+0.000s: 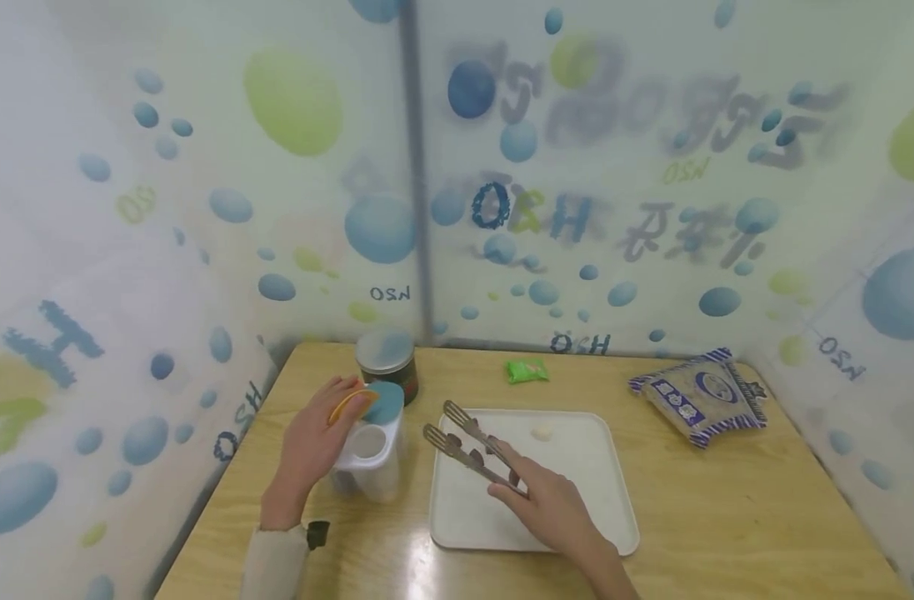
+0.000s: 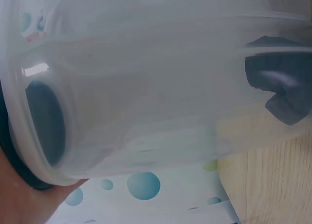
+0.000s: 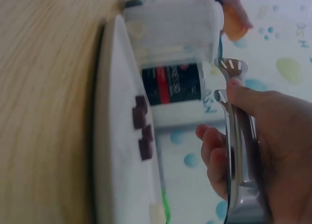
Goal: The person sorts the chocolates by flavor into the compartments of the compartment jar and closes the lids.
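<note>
My left hand (image 1: 314,437) holds the round orange lid (image 1: 349,403) at the top of a clear plastic container (image 1: 374,477). Beside that lid is a blue lid (image 1: 386,403); a round opening shows in front. In the left wrist view, dark pieces (image 2: 280,78) show through the container's wall. My right hand (image 1: 550,508) grips metal tongs (image 1: 477,463) over a white tray (image 1: 531,529), their slotted tips apart. Several dark brown pieces (image 3: 140,118) lie on the tray, seen around the tongs in the head view. A pale piece (image 1: 542,432) lies farther back on it.
A dark tin (image 1: 385,354) with a silvery lid stands behind the container. At the table's back lies a small green packet (image 1: 527,371). A blue-and-white bag (image 1: 700,396) with a dark clip lies at the right. Patterned walls border the wooden table (image 1: 726,517).
</note>
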The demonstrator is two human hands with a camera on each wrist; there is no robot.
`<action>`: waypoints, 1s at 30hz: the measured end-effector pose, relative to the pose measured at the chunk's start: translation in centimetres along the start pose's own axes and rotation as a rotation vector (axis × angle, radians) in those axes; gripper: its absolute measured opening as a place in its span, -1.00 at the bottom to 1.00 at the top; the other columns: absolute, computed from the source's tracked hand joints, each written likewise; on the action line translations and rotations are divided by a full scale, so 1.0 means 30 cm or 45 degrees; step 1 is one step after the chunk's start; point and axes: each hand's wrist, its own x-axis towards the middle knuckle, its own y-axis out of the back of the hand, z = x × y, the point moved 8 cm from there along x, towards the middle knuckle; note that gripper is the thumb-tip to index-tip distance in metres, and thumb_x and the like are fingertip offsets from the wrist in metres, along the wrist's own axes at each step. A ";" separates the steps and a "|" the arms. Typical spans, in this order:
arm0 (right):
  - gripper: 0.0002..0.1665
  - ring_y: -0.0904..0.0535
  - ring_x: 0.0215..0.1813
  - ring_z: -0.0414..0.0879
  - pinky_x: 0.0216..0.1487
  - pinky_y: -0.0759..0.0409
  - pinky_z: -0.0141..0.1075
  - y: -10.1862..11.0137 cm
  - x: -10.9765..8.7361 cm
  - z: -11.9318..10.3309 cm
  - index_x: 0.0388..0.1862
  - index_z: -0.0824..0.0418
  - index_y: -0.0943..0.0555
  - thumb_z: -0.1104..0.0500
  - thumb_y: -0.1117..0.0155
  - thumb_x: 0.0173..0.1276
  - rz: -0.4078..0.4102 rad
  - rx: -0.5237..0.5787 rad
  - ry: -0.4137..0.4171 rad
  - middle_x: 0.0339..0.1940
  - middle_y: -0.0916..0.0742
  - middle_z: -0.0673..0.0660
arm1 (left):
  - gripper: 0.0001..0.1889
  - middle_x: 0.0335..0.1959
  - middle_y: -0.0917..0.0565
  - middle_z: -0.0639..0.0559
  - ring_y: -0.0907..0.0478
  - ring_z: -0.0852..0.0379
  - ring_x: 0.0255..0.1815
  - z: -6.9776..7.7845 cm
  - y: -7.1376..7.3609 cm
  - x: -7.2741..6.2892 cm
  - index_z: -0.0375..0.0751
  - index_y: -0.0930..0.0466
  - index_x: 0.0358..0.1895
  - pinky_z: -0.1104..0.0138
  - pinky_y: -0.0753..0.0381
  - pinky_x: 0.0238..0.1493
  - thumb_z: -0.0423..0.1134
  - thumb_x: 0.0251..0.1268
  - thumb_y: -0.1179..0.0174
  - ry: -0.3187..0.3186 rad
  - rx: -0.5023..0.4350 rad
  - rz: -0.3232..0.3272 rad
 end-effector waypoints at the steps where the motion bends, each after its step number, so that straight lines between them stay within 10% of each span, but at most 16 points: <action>1: -0.27 -0.25 -0.64 -0.40 -0.61 -0.28 -0.44 0.004 -0.009 0.027 0.49 -0.10 -0.38 -0.28 -0.17 0.41 0.001 -0.008 -0.046 -0.34 -0.58 -0.24 | -0.50 0.45 -0.45 -0.02 -0.19 -0.12 0.58 0.002 -0.002 0.002 -0.03 -0.60 0.26 -0.25 -0.16 0.46 0.17 0.55 0.07 -0.003 0.001 -0.002; 22: -0.18 -0.37 -0.49 -0.16 -0.50 -0.32 -0.31 0.068 -0.076 0.358 0.53 0.19 -0.29 -0.20 -0.19 0.45 0.138 -0.165 -0.489 -0.42 -0.56 0.01 | -0.49 0.46 -0.44 -0.01 -0.17 -0.11 0.59 -0.006 0.003 -0.005 -0.03 -0.60 0.26 -0.27 -0.14 0.46 0.19 0.54 0.07 0.027 -0.011 0.004; 30: -0.19 -0.64 -0.20 0.02 -0.20 -0.60 0.09 0.068 -0.092 0.401 0.51 0.17 -0.32 -0.22 -0.18 0.43 0.114 -0.209 -0.544 -0.05 -0.74 0.22 | -0.48 0.46 -0.45 0.00 -0.18 -0.11 0.58 0.002 0.000 0.002 -0.06 -0.59 0.27 -0.26 -0.14 0.46 0.18 0.54 0.06 0.016 -0.019 0.007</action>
